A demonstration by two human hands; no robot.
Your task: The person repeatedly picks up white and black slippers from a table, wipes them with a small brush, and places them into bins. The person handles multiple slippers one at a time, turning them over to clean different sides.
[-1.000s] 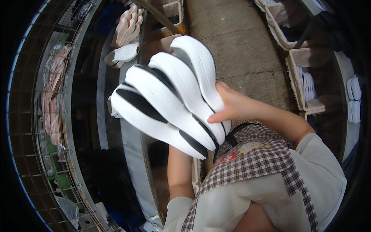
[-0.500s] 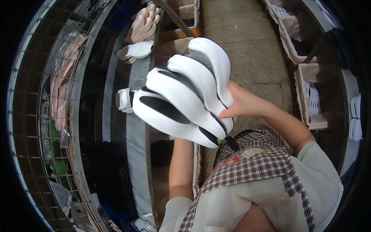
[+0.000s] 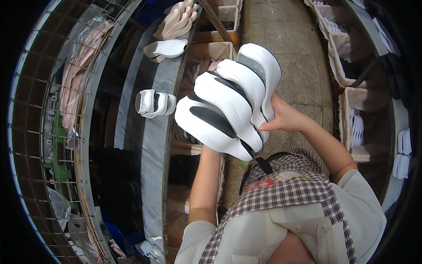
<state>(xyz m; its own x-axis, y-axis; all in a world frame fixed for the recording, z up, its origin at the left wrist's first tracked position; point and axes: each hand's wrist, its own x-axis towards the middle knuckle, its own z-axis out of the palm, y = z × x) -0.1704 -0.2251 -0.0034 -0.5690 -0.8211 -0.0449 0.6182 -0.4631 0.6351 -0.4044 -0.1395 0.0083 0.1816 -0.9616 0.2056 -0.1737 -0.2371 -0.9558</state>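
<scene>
A fanned stack of several white shoe soles (image 3: 224, 97) with black and grey inner faces is held up in front of me, tilted. My right hand (image 3: 283, 115) grips the right side of the stack, its thumb pressed over the soles' edges. My left forearm (image 3: 205, 180) rises behind the stack from below, and the soles hide that hand and its fingers. Left of the stack, a small group of white soles (image 3: 159, 104) stands on the grey bench (image 3: 154, 176).
Farther along the bench lie a white sole (image 3: 170, 48) and a stack of beige soles (image 3: 178, 22). Cloth-lined crates (image 3: 345, 99) line the right side of the aisle (image 3: 303, 83). A wire mesh rack (image 3: 57, 145) curves along the far left.
The held soles have shifted right, farther from the bench edge, and my view has moved. More of the white sole group on the bench shows now. My right hand keeps its grip.
</scene>
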